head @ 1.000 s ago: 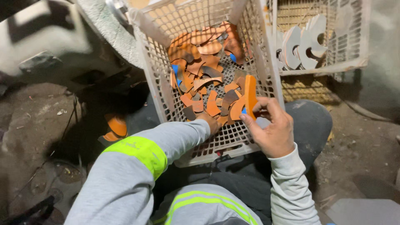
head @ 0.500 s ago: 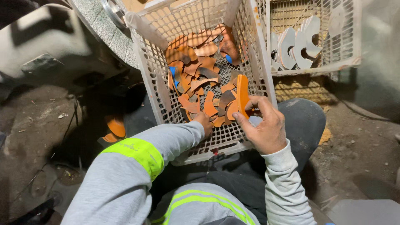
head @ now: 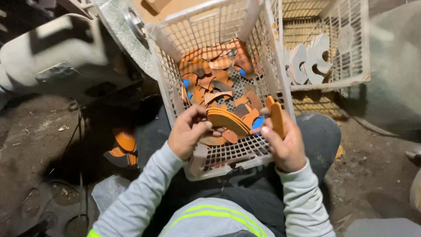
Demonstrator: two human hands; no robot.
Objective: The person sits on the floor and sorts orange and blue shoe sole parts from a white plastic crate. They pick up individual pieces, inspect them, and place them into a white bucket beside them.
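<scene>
Where it dug among loose pieces, left hand (head: 188,131) now pinches orange stack (head: 228,120) | right hand (head: 285,140) clamps 1 upright orange piece (head: 276,117) | white basket (head: 228,158) below

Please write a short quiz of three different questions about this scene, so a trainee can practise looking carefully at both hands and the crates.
1. True or false: the left hand holds a stack of flat curved orange pieces over the white plastic lattice crate.
2. What does the right hand hold? A) a blue disc B) a few flat orange pieces stood on edge C) nothing
3. Fill in: the pale grey curved pieces stand in the second white lattice crate on the ____ side of the view.

Key: 1 true; 2 B; 3 right.
</scene>
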